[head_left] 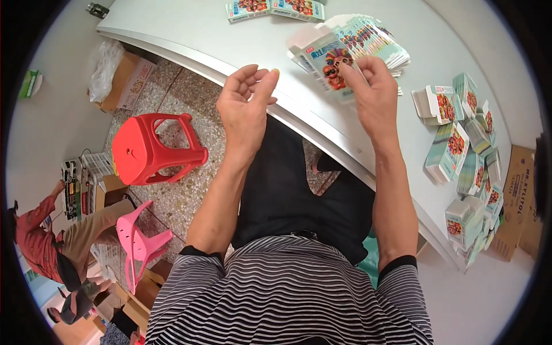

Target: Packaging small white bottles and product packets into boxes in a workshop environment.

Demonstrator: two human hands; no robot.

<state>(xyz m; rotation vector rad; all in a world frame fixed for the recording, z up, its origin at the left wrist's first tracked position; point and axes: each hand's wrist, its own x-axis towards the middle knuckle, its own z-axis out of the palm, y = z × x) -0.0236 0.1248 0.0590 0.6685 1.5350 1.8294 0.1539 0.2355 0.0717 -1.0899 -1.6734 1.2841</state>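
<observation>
My right hand (pixel 376 92) pinches a flat, unfolded carton (pixel 323 57) in pale green and white with a red cartoon print, thumb on its front. The carton is slightly tilted over the white table (pixel 213 34). Just behind it a fanned pile of matching flat cartons (pixel 376 43) lies on the tabletop. My left hand (pixel 244 95) hovers by the table's near edge, palm partly up. Its fingers are loosely curled with the thumb apart, and nothing shows in them.
Two folded boxes (pixel 270 8) lie at the far edge. Several carton bundles (pixel 448 152) are heaped at the right, with a brown cardboard box (pixel 517 201) beyond. To the left stand a red stool (pixel 135 149) and a pink chair (pixel 135 238). Another person (pixel 43 250) sits farther left.
</observation>
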